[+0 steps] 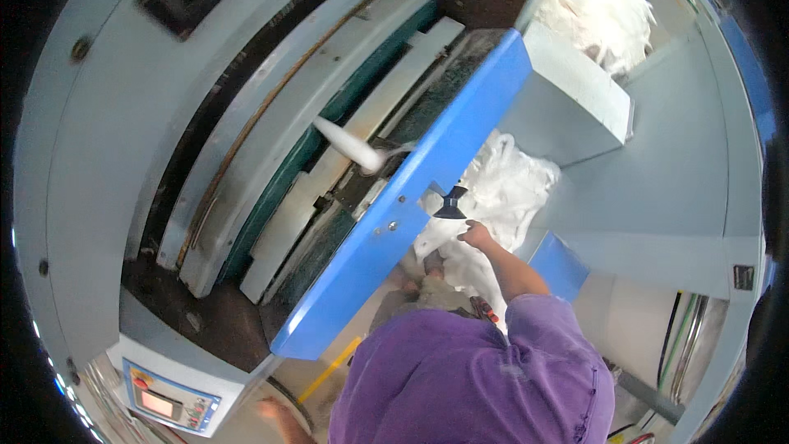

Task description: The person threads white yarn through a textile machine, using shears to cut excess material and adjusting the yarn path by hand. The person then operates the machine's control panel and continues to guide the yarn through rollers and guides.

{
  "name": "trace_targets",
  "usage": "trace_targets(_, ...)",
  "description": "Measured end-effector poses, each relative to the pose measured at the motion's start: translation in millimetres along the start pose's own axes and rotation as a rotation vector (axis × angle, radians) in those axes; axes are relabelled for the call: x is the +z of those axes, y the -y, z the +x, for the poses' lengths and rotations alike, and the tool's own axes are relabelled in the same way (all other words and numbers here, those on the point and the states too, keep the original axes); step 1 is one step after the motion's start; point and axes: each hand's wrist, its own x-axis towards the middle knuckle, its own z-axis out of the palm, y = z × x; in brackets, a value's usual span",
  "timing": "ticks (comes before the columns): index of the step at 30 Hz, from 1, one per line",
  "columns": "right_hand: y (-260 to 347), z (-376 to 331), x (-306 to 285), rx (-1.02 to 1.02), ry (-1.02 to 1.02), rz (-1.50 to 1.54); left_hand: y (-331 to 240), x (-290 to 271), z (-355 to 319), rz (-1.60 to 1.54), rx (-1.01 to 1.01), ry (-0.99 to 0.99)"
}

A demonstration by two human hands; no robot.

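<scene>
My right hand (476, 234) is at centre right, just below a black funnel-shaped piece (451, 202) fixed to the edge of a blue bar. Its fingers are curled at the edge of a white fibre strand (438, 234), which they seem to pinch. Below and behind it lies a loose heap of white fibre (514, 185). Low on the left, my left hand (270, 408) is smeared by motion beside the machine's control panel (170, 395). Its fingers cannot be made out. A thin web of white fibre (349, 144) runs across the machine rollers toward the blue bar (411, 197).
A big grey machine body (90, 156) fills the left side. More white fluffy fibre (593, 12) sits at the upper right behind a grey box-shaped cover (575, 90). Grey panels stand on the right. A yellow line (330, 368) marks the floor.
</scene>
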Motion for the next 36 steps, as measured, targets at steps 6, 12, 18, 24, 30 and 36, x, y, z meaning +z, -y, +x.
trace_targets(6, 35.3, -3.6, 42.9, -0.047, -0.005, 0.15, -165.8, 6.3, -123.3, -1.288, -0.308, 1.195)
trace_targets(12, 70.0, 39.1, 106.0, -0.097, 0.005, -0.088, -255.1, -31.2, -141.9, -1.198, -0.102, 1.005)
trace_targets(18, 95.0, 95.8, 154.7, -0.2, -0.187, 0.72, -269.4, -45.1, -150.9, -0.791, 0.248, 0.918)
trace_targets(24, 59.0, 4.7, 106.7, -0.201, 0.155, 0.19, -346.1, -83.1, -184.5, -0.496, 0.826, 0.558)
trace_targets(30, 19.3, -115.6, 49.7, -0.439, 0.312, -0.302, -464.0, -138.4, -243.6, -0.506, 1.577, 0.427)
trace_targets(36, 42.8, -178.3, -39.6, -0.599, 0.394, -0.244, -520.8, -168.8, -277.3, 0.101, 1.854, 0.633)
